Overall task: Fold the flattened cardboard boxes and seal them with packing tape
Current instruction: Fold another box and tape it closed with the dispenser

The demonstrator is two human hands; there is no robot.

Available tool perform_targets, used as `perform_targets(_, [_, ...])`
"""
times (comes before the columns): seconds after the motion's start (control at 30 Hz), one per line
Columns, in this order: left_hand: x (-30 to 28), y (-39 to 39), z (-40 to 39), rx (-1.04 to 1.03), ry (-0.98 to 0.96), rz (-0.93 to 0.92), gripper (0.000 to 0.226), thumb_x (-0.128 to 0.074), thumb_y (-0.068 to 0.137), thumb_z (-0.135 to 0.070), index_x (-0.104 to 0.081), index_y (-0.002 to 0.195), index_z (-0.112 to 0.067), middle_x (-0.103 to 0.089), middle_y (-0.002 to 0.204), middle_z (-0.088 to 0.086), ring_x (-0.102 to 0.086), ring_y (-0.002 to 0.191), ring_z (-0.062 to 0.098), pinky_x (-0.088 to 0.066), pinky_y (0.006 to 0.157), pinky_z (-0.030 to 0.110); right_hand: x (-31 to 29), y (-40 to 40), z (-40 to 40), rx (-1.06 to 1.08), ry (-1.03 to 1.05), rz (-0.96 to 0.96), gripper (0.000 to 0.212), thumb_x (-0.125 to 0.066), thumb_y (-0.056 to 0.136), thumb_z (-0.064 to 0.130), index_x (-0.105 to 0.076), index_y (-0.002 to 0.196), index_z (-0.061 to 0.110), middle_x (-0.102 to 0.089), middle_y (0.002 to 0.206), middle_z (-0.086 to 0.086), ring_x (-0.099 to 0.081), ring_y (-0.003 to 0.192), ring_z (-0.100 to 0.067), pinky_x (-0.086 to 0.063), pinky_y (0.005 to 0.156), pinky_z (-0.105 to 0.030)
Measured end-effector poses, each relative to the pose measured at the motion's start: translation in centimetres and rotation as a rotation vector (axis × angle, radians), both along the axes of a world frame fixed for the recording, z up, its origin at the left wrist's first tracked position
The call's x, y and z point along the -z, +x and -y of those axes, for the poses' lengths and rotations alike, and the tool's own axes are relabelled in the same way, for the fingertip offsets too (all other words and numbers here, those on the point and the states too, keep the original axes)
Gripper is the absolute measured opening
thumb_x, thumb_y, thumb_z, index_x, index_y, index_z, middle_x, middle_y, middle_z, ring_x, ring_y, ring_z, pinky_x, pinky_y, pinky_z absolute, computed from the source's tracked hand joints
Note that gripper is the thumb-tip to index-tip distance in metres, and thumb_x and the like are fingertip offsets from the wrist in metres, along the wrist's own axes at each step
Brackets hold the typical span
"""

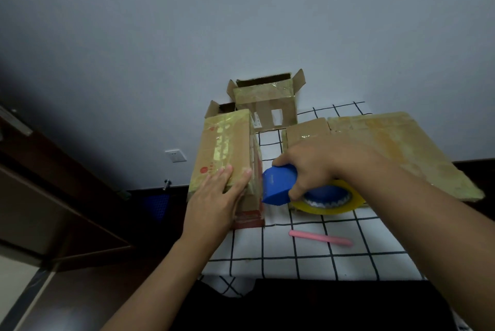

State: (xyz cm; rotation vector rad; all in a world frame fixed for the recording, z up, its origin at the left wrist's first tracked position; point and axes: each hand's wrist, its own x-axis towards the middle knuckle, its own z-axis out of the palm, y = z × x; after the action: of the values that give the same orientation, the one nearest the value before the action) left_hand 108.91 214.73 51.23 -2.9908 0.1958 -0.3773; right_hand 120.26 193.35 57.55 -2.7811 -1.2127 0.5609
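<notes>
A folded cardboard box (pixel 222 143) with shiny tape on its top stands at the table's left edge. My left hand (pixel 217 196) lies flat on the near end of its top, fingers straight. My right hand (pixel 313 164) grips a blue tape dispenser (pixel 278 184) loaded with a yellowish tape roll (pixel 328 203); the dispenser's front end touches the box's right side. A flattened cardboard box (pixel 396 143) lies on the table at the right, behind my right forearm.
An open cardboard box (pixel 267 105) with raised flaps stands at the back against the wall. A pink stick-like tool (pixel 320 237) lies on the white grid-pattern tablecloth (pixel 281 255). A dark wooden door (pixel 40 183) is at the left, and a wall socket (pixel 175 155).
</notes>
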Motion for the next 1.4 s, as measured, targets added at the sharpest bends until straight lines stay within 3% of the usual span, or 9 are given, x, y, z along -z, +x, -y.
perform_targets(0.2, [0.0, 0.1, -0.4, 0.020, 0.009, -0.030, 0.074, -0.087, 0.069, -0.026, -0.057, 0.136, -0.024, -0.062, 0.127, 0.022, -0.065, 0.109, 0.039, -0.056, 0.077, 0.049, 2.2, -0.6, -3.1, 0.010, -0.311, -0.073, 0.067, -0.079, 0.067, 0.048, -0.059, 0.125, 0.023, -0.060, 0.107, 0.000, -0.061, 0.092, -0.019, -0.056, 0.080, -0.039])
perform_targets(0.27, [0.0, 0.0, -0.6, 0.021, 0.018, -0.030, 0.069, -0.080, 0.076, -0.034, -0.053, 0.139, -0.026, -0.061, 0.130, 0.021, -0.064, 0.112, 0.038, -0.056, 0.080, 0.048, 2.9, -0.5, -2.1, 0.094, -0.203, -0.130, 0.065, -0.077, 0.067, 0.052, -0.060, 0.123, 0.023, -0.063, 0.103, 0.002, -0.062, 0.089, -0.018, -0.057, 0.082, -0.041])
perform_targets(0.4, [-0.3, 0.1, -0.1, -0.001, -0.041, -0.021, 0.047, -0.041, 0.100, -0.040, -0.040, 0.146, -0.034, -0.051, 0.142, 0.018, -0.053, 0.127, 0.036, -0.047, 0.097, 0.049, 2.2, -1.4, 1.3, 0.254, 0.058, -0.094, 0.057, -0.074, 0.072, 0.053, -0.055, 0.119, 0.027, -0.060, 0.099, 0.004, -0.059, 0.085, -0.016, -0.054, 0.074, -0.034])
perform_targets(0.5, [-1.3, -0.1, 0.4, 0.030, -0.037, -0.099, 0.055, -0.040, 0.099, -0.035, -0.023, 0.151, -0.043, -0.035, 0.151, 0.020, -0.041, 0.134, 0.037, -0.040, 0.104, 0.048, 2.7, -2.7, 4.2, 0.407, 0.315, -0.096, 0.053, -0.073, 0.076, 0.053, -0.046, 0.115, 0.031, -0.055, 0.096, 0.009, -0.056, 0.080, -0.011, -0.047, 0.064, -0.030])
perform_targets(0.6, [-2.3, -0.1, 1.4, 0.006, 0.060, -0.169, 0.054, -0.042, 0.096, -0.040, -0.027, 0.148, -0.044, -0.023, 0.155, 0.019, -0.034, 0.135, 0.034, -0.039, 0.103, 0.043, 4.1, -3.7, 5.7, 0.504, 0.480, -0.076, 0.054, -0.074, 0.073, 0.058, -0.044, 0.111, 0.034, -0.056, 0.097, 0.011, -0.059, 0.081, -0.010, -0.051, 0.067, -0.033])
perform_targets(0.8, [-2.4, 0.0, 2.2, -0.039, 0.122, -0.230, 0.050, -0.042, 0.095, -0.047, -0.032, 0.144, -0.038, -0.020, 0.154, 0.019, -0.034, 0.134, 0.036, -0.038, 0.104, 0.043, 5.6, -5.6, 7.0, 0.603, 0.610, -0.115, 0.058, -0.078, 0.070, 0.056, -0.048, 0.114, 0.033, -0.060, 0.100, 0.011, -0.061, 0.085, -0.011, -0.055, 0.074, -0.036])
perform_targets(1.03, [-2.8, -0.1, 2.6, -0.054, 0.111, -0.270, 0.050, -0.045, 0.094, -0.047, -0.038, 0.140, -0.033, -0.022, 0.153, 0.022, -0.036, 0.133, 0.039, -0.037, 0.103, 0.047, 6.5, -6.6, 9.4, 0.895, 0.863, -0.175, 0.052, -0.078, 0.075, 0.047, -0.048, 0.114, 0.029, -0.060, 0.100, 0.010, -0.060, 0.083, -0.010, -0.044, 0.060, -0.026])
perform_targets(1.17, [-2.8, -0.3, 2.9, -0.070, 0.091, -0.272, 0.047, -0.045, 0.093, -0.050, -0.041, 0.137, -0.034, -0.022, 0.153, 0.021, -0.034, 0.135, 0.038, -0.037, 0.104, 0.047, 6.4, -7.2, 9.5, 0.914, 0.887, -0.147, 0.051, -0.076, 0.078, 0.047, -0.044, 0.115, 0.032, -0.056, 0.098, 0.011, -0.058, 0.083, -0.007, -0.043, 0.060, -0.024])
perform_targets(1.4, [-2.7, -0.4, 2.4, -0.072, 0.022, -0.258, 0.051, -0.043, 0.093, -0.054, -0.039, 0.142, -0.040, -0.024, 0.155, 0.018, -0.034, 0.137, 0.035, -0.034, 0.108, 0.044, 4.6, -6.1, 9.1, 0.834, 0.800, 0.042, 0.055, -0.064, 0.072, 0.054, -0.047, 0.121, 0.035, -0.051, 0.114, 0.005, -0.057, 0.093, -0.015, -0.051, 0.077, -0.038])
